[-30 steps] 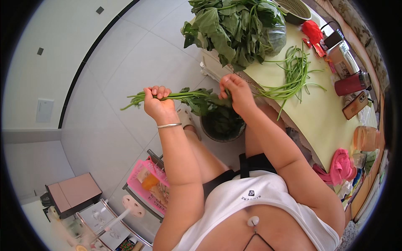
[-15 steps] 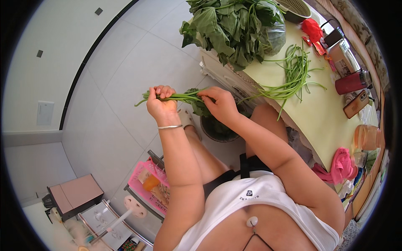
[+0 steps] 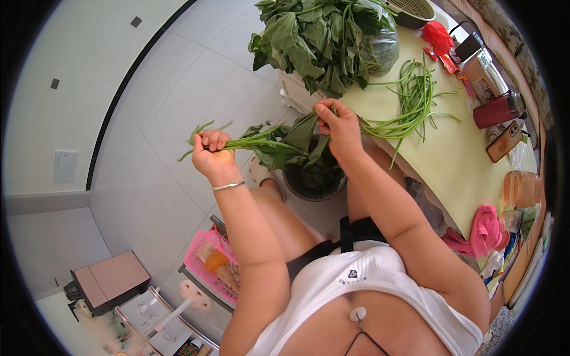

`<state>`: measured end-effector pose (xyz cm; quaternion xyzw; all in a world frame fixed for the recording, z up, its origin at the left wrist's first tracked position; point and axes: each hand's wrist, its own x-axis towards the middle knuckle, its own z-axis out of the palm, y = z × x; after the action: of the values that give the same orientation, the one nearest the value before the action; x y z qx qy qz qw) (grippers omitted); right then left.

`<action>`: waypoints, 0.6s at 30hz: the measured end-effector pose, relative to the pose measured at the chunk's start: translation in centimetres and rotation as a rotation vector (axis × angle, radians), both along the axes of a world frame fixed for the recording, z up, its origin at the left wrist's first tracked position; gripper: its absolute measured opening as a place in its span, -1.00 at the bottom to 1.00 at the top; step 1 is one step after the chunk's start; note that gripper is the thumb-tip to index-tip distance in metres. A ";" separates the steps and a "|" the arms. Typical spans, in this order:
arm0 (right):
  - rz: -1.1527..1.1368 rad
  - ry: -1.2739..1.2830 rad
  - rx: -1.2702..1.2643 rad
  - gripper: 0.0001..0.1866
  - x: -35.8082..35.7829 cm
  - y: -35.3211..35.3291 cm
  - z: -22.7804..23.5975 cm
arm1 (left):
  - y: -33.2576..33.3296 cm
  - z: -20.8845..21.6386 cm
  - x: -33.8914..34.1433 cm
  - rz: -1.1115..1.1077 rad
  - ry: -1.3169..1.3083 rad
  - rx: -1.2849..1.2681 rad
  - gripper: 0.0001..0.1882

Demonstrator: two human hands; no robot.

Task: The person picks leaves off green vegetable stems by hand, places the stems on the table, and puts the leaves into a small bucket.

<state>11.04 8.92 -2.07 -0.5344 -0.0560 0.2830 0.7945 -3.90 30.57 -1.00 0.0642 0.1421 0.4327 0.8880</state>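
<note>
My left hand (image 3: 212, 155) is closed round a bunch of long green leafy stems (image 3: 261, 141), whose cut ends stick out past the fist. Dark leaves (image 3: 291, 142) hang from the bunch's other end, over a dark round bin (image 3: 314, 181) with leaves inside. My right hand (image 3: 341, 127) pinches the tip of one of those leaves, stretching it up and to the right. Beside that hand, a pile of bare green stems (image 3: 415, 107) lies on the pale yellow tabletop (image 3: 451, 178). A big heap of leafy greens (image 3: 320, 44) rests at the table's far corner, partly in a clear plastic bag.
Along the table's right side stand a dark red flask (image 3: 497, 111), a phone (image 3: 504, 142) and a pink cloth (image 3: 485, 231). A woven basket (image 3: 412, 12) sits at the far end. A pink basket (image 3: 208, 261) on a trolley is left of my legs.
My right hand has moved up and right, drawing a leaf out from the bunch. My left hand has shifted left and slightly down with the stems, so the leaves are more spread out.
</note>
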 end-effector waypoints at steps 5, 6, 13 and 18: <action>0.148 -0.521 -0.078 -0.90 -1.8 -0.3 1.3 | -1.3 -0.8 1.7 0.115 0.155 -0.068 -0.73; 0.186 -0.615 -0.170 -0.89 -2.8 0.0 1.8 | -1.5 -0.9 2.0 0.125 0.168 -0.093 -0.72; 0.014 -1.003 -0.406 -0.88 -5.1 3.7 0.1 | -3.5 -0.4 3.8 0.062 0.194 -0.135 -0.75; 0.099 -1.038 -0.478 -0.89 -4.6 3.9 0.0 | -3.8 0.0 4.1 -0.013 0.157 -0.090 -0.76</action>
<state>6.46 12.83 -2.08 -0.7647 -0.3982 0.0252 0.5059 0.17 26.77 -1.05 0.0589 0.2299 0.4140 0.8788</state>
